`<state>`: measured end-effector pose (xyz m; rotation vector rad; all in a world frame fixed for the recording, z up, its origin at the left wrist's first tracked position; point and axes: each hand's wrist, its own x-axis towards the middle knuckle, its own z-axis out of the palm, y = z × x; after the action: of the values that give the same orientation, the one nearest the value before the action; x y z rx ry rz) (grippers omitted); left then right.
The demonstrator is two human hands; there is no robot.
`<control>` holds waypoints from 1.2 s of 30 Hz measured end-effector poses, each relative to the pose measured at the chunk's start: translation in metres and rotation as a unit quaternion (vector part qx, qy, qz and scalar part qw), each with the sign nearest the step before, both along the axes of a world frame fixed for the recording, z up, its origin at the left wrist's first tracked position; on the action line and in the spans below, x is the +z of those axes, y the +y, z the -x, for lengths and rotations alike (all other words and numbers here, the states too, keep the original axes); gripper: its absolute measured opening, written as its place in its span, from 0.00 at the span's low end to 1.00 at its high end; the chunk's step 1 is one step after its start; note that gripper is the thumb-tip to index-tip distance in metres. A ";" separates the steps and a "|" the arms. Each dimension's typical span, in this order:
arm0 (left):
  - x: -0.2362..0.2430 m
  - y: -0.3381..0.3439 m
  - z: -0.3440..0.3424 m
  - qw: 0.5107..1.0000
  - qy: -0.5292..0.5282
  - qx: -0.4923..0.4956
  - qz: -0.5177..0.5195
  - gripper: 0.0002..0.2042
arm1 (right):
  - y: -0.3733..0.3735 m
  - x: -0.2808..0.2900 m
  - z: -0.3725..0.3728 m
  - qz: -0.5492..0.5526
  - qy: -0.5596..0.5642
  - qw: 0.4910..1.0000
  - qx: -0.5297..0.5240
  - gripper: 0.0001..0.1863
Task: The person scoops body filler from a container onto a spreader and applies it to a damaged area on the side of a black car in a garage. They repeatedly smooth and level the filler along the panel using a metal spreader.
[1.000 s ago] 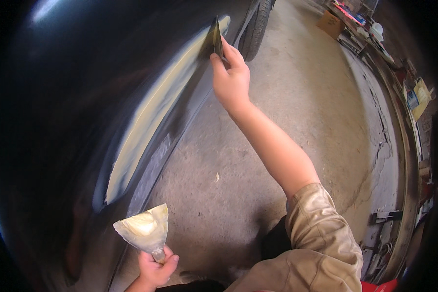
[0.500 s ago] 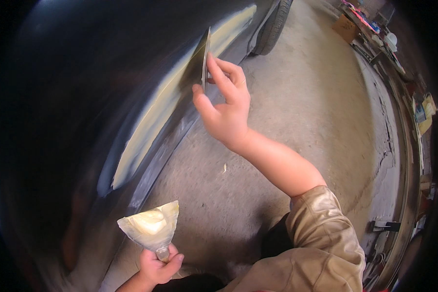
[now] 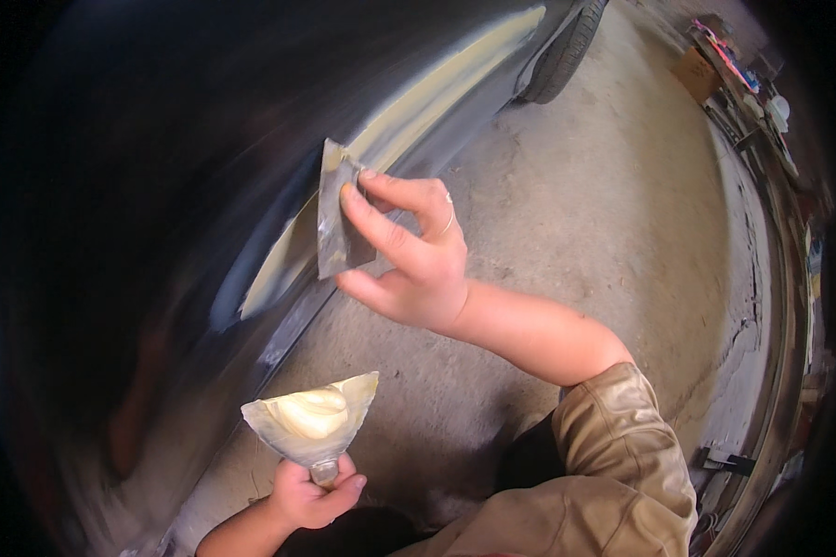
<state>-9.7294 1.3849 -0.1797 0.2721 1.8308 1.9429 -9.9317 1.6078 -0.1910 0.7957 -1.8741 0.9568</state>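
At the centre of the frame the right hand (image 3: 409,265) has its fingers (image 3: 381,232) closed in a pinch on a thin grey spreader blade (image 3: 337,223), thumb below and fingertips pressing on its flat face, the blade's long edge standing near the pale filler strip (image 3: 418,102) that runs along the dark car body (image 3: 204,139) toward the upper right. Whether the edge touches the panel cannot be told. The blade looks light and slightly springy, probably slick where paste clings, so a hold near its back edge, away from the working edge, seems best. Low in the frame, left of centre, the left hand (image 3: 311,492) is wrapped tight around the short handle of a wide metal scraper (image 3: 311,422), which carries a soft mound of cream filler (image 3: 308,413) on its upturned face; that load would likely slide if tipped. Beyond lie the concrete floor (image 3: 576,204), a tyre (image 3: 567,51) at the upper edge, and cluttered shelving (image 3: 752,102) at the upper right.
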 end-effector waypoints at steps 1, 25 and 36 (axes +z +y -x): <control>-0.002 -0.001 0.000 1.000 0.006 -0.005 -0.002 0.10 | -0.003 -0.001 -0.002 -0.007 0.001 1.000 0.007 0.35; 0.002 0.005 0.012 0.997 0.057 -0.026 -0.042 0.06 | -0.036 -0.006 -0.043 -0.081 -0.013 0.980 0.183 0.29; 0.021 0.018 0.026 0.990 -0.047 -0.061 -0.119 0.22 | 0.061 0.072 -0.069 0.267 -0.319 0.837 0.356 0.14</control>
<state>-9.7550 1.4025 -0.1588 0.3539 1.4874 2.0512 -9.8623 1.6685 -0.1187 0.8941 -1.6572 2.3367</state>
